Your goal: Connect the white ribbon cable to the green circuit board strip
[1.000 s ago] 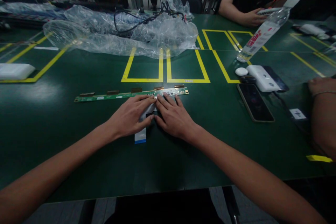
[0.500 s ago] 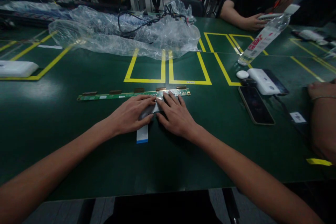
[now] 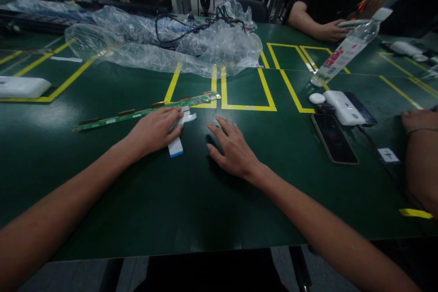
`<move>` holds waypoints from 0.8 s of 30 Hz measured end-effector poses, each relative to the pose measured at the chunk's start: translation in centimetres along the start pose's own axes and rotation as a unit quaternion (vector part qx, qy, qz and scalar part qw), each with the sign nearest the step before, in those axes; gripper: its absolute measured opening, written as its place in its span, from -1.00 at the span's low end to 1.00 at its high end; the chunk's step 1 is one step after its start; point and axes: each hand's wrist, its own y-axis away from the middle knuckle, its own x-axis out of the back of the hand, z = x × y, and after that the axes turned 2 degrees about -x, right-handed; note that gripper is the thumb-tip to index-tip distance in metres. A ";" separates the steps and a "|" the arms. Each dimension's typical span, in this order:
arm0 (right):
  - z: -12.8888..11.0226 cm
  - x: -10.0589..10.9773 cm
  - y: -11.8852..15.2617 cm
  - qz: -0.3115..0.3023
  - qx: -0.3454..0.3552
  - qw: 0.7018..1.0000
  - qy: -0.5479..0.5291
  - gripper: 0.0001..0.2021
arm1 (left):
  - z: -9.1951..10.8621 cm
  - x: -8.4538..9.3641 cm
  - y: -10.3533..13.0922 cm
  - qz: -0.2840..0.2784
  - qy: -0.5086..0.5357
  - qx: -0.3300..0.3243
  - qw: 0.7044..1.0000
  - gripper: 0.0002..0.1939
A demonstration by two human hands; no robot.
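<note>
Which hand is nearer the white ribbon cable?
Left. The left hand lies over the white ribbon cable, covering part of it; the right hand is apart from it, to its right.

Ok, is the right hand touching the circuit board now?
No, the right hand is apart from the circuit board, with green tabletop showing between them.

The left hand (image 3: 155, 130) and right hand (image 3: 234, 148) are bare, with slim fingers and slender wrists. Both forearms are bare too, the left forearm (image 3: 78, 189) running out of view toward 8 o'clock and the right forearm (image 3: 315, 212) toward 4 o'clock, each widening away from the wrist. At 6 o'clock, below the counter (image 3: 137, 219), plain black clothing (image 3: 208, 269) covers the lap; its finer detail is lost in shadow.
</note>
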 end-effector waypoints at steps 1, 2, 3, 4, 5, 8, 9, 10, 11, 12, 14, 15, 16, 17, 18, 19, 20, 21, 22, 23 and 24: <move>0.0 0.0 0.1 -0.001 0.005 1.000 -0.002 -0.43 | -1.8 0.1 0.0 -0.008 -0.007 0.035 0.999 -0.39; 0.0 0.1 0.1 -0.003 0.010 1.000 -0.003 -0.44 | -3.8 0.2 0.1 -0.018 -0.014 0.075 0.997 -0.38; 0.0 0.1 0.2 -0.004 0.013 1.000 -0.004 -0.44 | -5.9 0.3 0.4 -0.031 -0.018 0.117 0.993 -0.38; 0.0 0.1 0.2 -0.005 0.015 1.000 -0.003 -0.44 | -8.1 0.4 0.8 -0.043 -0.023 0.160 0.986 -0.37; 0.1 0.1 0.3 -0.006 0.016 1.000 -0.003 -0.44 | -10.2 0.6 1.4 -0.055 -0.026 0.204 0.977 -0.35; 0.2 0.1 0.3 -0.007 0.018 1.000 0.001 -0.45 | -15.7 0.8 3.6 -0.082 -0.023 0.333 0.939 -0.27; 0.2 0.1 0.4 -0.009 0.018 1.000 0.003 -0.45 | -17.0 0.7 4.2 -0.088 -0.018 0.367 0.926 -0.24; 0.3 0.1 0.4 -0.011 0.018 1.000 0.006 -0.45 | -18.0 0.7 4.8 -0.091 -0.012 0.395 0.914 -0.20; 0.3 0.1 0.4 -0.013 0.017 1.000 0.009 -0.46 | -18.8 0.6 5.3 -0.090 -0.002 0.415 0.905 -0.16; 0.3 0.1 0.4 -0.015 0.017 1.000 0.011 -0.46 | -19.3 0.5 5.7 -0.082 0.011 0.428 0.900 -0.12; 0.3 0.1 0.4 -0.018 0.018 1.000 0.015 -0.46 | -19.9 0.1 6.0 -0.063 0.044 0.438 0.896 -0.05; 0.3 0.1 0.4 -0.019 0.018 1.000 0.017 -0.45 | -20.1 0.0 6.1 -0.056 0.059 0.440 0.894 -0.01; 0.3 0.1 0.4 -0.020 0.018 0.999 0.018 -0.45 | -20.2 -0.1 6.0 -0.049 0.066 0.442 0.893 0.02; 0.3 0.1 0.5 -0.020 0.018 0.999 0.019 -0.45 | -20.2 -0.2 5.9 -0.044 0.063 0.440 0.894 0.03; 0.3 0.1 0.5 -0.021 0.017 0.999 0.020 -0.45 | -20.2 -0.2 5.8 -0.045 0.051 0.433 0.899 0.01; 0.3 0.1 0.5 -0.022 0.016 0.999 0.020 -0.45 | -19.9 -0.2 5.5 -0.049 0.032 0.419 0.906 -0.02; 0.3 0.1 0.5 -0.022 0.016 0.999 0.019 -0.45 | -19.4 -0.1 5.2 -0.058 0.016 0.396 0.916 -0.07; 0.3 0.1 0.4 -0.022 0.016 0.999 0.018 -0.45 | -18.5 -0.1 4.7 -0.069 0.006 0.365 0.929 -0.13; 0.3 0.1 0.4 -0.023 0.016 0.999 0.017 -0.44 | -17.2 0.0 4.1 -0.081 0.004 0.325 0.942 -0.19; 0.3 0.1 0.4 -0.023 0.017 0.999 0.017 -0.44 | -15.5 0.1 3.5 -0.089 0.008 0.279 0.956 -0.25; 0.2 0.1 0.4 -0.024 0.017 0.999 0.017 -0.44 | -13.4 0.1 2.8 -0.088 0.013 0.229 0.969 -0.30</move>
